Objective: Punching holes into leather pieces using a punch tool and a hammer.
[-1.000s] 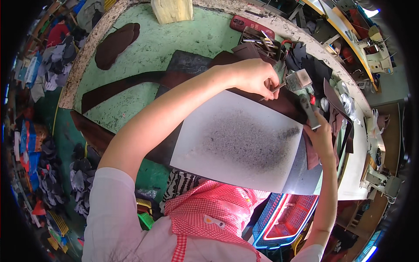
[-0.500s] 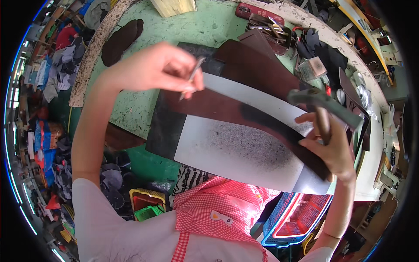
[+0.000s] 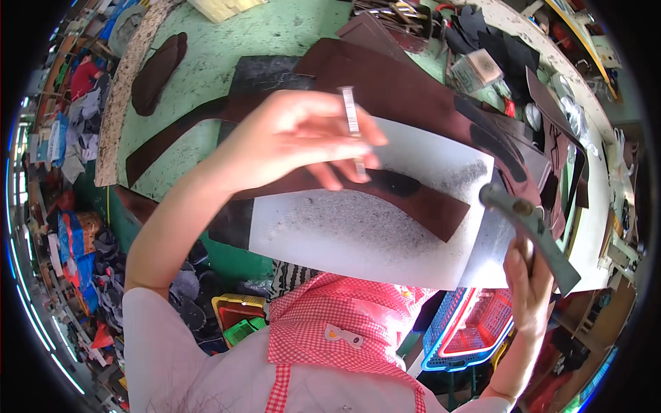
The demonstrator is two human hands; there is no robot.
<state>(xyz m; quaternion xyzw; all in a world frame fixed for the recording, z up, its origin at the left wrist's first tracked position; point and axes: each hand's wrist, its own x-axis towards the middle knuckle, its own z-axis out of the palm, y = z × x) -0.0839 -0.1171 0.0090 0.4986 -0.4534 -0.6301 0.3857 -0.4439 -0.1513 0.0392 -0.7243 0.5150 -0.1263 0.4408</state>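
Note:
My left hand point(image 3: 286, 141) pinches a slim metal punch point(image 3: 351, 113) above the work, its shaft tilted. My right hand point(image 3: 529, 292) is wrapped around the handle of a hammer point(image 3: 527, 230), whose grey head is raised over the board's right end. Between them a curved dark brown leather piece point(image 3: 437, 210) lies on a white board point(image 3: 310, 251), its right end free of my fingers. A blackened patch marks its upper edge. My left hand and forearm hide part of the leather. The board's middle is speckled with dark marks.
Larger brown leather point(image 3: 392, 82) lies behind the board, over a black slab point(image 3: 255, 72). A tin of metal tools point(image 3: 406, 24) stands at the back. To the right are a small whitish block point(image 3: 476, 71) and black scraps point(image 3: 509, 48). A blue basket point(image 3: 441, 344) sits below the table edge.
My left hand has moved right with the punch, now more upright. My right hand has let go of the leather's end and drawn nearer with the hammer. The leather has shifted left.

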